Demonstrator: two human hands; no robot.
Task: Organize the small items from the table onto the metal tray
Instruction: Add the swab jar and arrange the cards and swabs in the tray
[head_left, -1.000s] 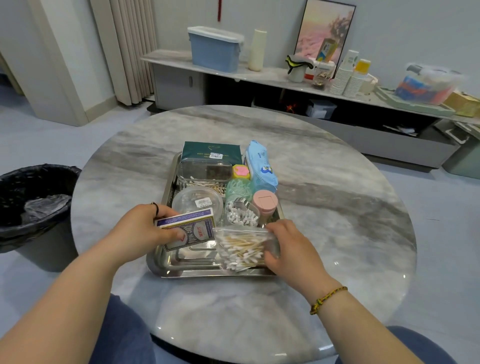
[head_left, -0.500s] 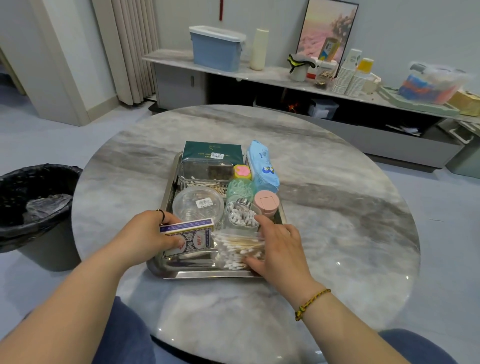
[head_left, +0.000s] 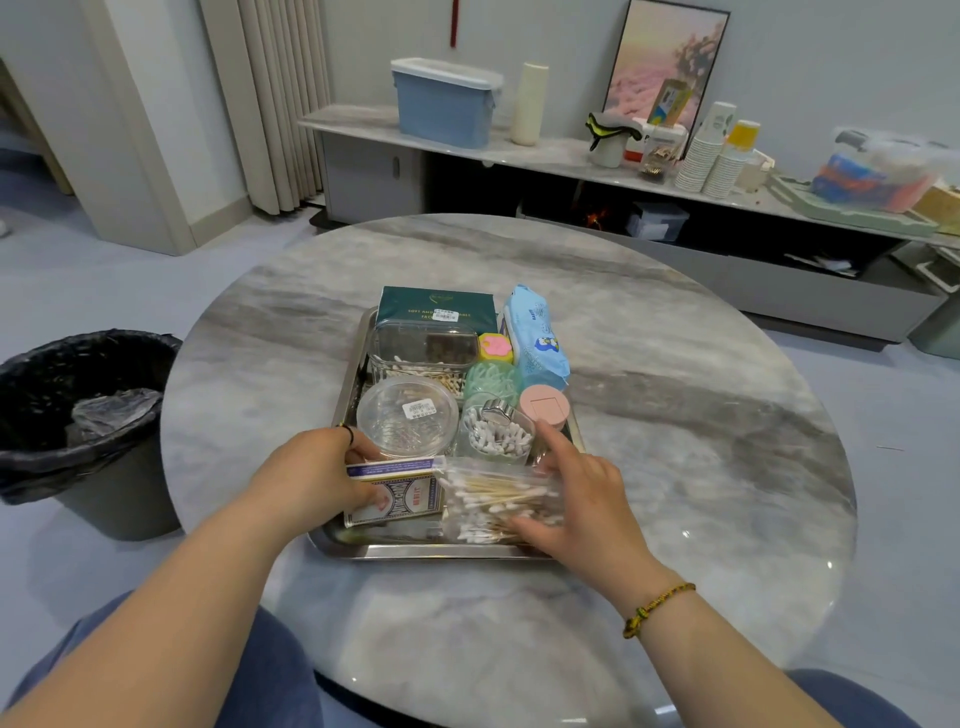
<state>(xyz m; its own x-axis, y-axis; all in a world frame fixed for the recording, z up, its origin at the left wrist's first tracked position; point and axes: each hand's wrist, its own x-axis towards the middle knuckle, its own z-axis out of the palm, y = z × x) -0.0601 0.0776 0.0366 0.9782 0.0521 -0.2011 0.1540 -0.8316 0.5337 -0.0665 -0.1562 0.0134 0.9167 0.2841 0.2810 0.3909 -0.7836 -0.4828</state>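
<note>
Left grip (head_left: 317, 475) clasps card box (head_left: 397, 491); right grip (head_left: 576, 501), now spread flat, presses clear swab bag (head_left: 498, 501) into tray (head_left: 415, 552)

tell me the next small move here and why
Probably let go: the card box under the left hand and the cotton swab bag under the right hand already lie inside the metal tray.

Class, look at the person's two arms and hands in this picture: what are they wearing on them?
Both forearms are bare, with no sleeves in view. The left hand has a thin dark ring on one finger. The right hand has a braided yellow-and-dark cord bracelet at the wrist.
</note>
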